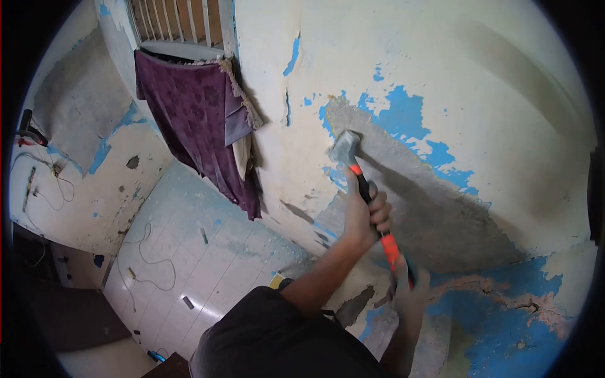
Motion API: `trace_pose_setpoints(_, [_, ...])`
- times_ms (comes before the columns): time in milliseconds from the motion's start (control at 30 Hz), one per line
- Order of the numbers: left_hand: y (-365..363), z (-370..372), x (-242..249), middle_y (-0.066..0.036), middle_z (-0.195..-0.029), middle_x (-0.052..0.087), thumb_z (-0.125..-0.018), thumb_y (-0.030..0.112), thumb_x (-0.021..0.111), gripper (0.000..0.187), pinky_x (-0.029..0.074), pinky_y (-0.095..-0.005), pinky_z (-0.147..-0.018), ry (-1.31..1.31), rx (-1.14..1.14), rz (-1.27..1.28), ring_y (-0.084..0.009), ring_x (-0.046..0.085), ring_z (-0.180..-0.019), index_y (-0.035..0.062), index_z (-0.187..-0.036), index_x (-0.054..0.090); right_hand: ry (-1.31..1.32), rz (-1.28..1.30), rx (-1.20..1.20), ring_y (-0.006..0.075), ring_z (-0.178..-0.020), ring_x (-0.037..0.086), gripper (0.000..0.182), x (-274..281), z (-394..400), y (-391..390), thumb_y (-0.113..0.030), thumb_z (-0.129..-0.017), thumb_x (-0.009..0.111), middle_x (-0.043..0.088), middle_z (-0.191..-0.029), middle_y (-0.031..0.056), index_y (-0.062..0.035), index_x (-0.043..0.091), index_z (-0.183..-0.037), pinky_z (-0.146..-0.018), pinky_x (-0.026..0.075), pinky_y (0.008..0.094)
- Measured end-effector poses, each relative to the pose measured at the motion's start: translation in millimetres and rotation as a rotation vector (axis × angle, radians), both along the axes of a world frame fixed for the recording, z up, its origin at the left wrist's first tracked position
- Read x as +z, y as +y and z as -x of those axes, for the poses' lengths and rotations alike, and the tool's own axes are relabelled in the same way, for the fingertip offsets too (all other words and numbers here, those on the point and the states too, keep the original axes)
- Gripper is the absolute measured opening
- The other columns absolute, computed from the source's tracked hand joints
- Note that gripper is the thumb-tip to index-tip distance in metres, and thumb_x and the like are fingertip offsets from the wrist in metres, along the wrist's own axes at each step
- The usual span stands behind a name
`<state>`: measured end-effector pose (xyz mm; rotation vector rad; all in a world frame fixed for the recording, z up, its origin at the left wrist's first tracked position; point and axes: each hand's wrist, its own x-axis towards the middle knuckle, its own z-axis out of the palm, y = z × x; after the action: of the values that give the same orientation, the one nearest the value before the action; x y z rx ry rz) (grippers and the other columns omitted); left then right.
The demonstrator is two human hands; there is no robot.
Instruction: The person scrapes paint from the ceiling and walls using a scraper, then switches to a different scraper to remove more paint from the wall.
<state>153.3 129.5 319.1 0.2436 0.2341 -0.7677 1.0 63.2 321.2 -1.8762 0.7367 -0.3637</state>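
A hammer (pixel 345 150) with a grey metal head and a black and orange handle is held up against the wall. Its head touches or nearly touches the left edge of a bare grey patch (pixel 428 217) where paint is gone. My left hand (pixel 368 211) wraps round the upper handle, not far below the head. Lower down, my right hand (pixel 411 286) is closed round the dark end of the handle, somewhat blurred. Blue paint (pixel 406 113) shows along the patch's upper edge.
A purple cloth (pixel 192 113) hangs below a barred window (pixel 183 22) at upper left. On the tiled floor (pixel 214 277) lie a cord (pixel 173 271) and small items. Cracked blue wall (pixel 504 327) is at lower right. A dark panel (pixel 75 318) stands lower left.
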Motion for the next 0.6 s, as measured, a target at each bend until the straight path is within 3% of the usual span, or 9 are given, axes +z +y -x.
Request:
trace_pose_setpoints(100, [0,-14,-10,0.007,-0.054,0.021,-0.091,0.069,0.030,0.055,0.015,-0.0233,-0.035,-0.024,0.067,0.036,-0.0060,0.017,-0.040,0.0177,-0.072,0.035,0.042,-0.077,-0.005,0.0075,-0.049,0.040,0.037,20,-10,7,-0.027,-0.096,0.056,0.047,-0.055,0.0002,0.0040,0.056,-0.075,-0.046,0.033,0.0268])
trace_pose_setpoints(167, [-1,-7,-11,0.007,-0.053,0.020,-0.092,0.069,0.029,0.056,0.015,-0.0235,-0.035,-0.023,0.016,0.043,-0.0059,0.016,-0.040,0.0175,-0.072,0.035,-0.027,0.018,0.067,0.0075,-0.043,0.040,0.040,2,16,4,-0.035,-0.095,0.057,0.046,-0.055,0.0003,0.0025,0.057,-0.080,-0.039,0.032,0.0254])
trace_pose_setpoints(300, [8,-10,-3,0.007,-0.053,0.020,-0.092,0.069,0.029,0.055,0.013,-0.0230,-0.035,-0.012,0.044,-0.033,-0.0055,0.016,-0.040,0.0174,-0.072,0.035,-0.023,0.071,-0.019,0.0074,-0.041,0.040,0.042,1,-15,12,-0.039,-0.095,0.057,0.044,-0.055,-0.0004,0.0024,0.058,-0.085,-0.036,0.032,0.0250])
trace_pose_setpoints(400, [12,-28,-17,0.007,-0.053,0.020,-0.090,0.072,0.031,0.057,0.014,-0.0236,-0.036,-0.060,0.088,-0.010,-0.0065,0.016,-0.040,0.0176,-0.074,0.035,-0.031,0.082,0.143,0.0073,-0.043,0.041,0.042,-4,-17,5,-0.038,-0.095,0.056,0.043,-0.054,-0.0007,0.0023,0.057,-0.084,-0.037,0.032,0.0257])
trace_pose_setpoints(500, [13,-6,3,0.007,-0.053,0.019,-0.090,0.072,0.029,0.057,0.014,-0.0235,-0.036,-0.024,-0.076,-0.050,-0.0064,0.015,-0.039,0.0175,-0.073,0.034,-0.042,0.003,0.076,0.0074,-0.046,0.042,0.040,-4,4,18,-0.035,-0.096,0.055,0.044,-0.054,-0.0001,0.0022,0.056,-0.081,-0.040,0.033,0.0262])
trace_pose_setpoints(600, [20,-26,-9,0.007,-0.053,0.019,-0.089,0.073,0.029,0.058,0.014,-0.0233,-0.036,-0.052,0.004,-0.044,-0.0063,0.015,-0.039,0.0173,-0.072,0.034,0.047,0.082,-0.006,0.0065,-0.053,0.045,0.040,-20,-20,14,-0.029,-0.096,0.055,0.048,-0.054,0.0017,0.0040,0.058,-0.074,-0.049,0.035,0.0263])
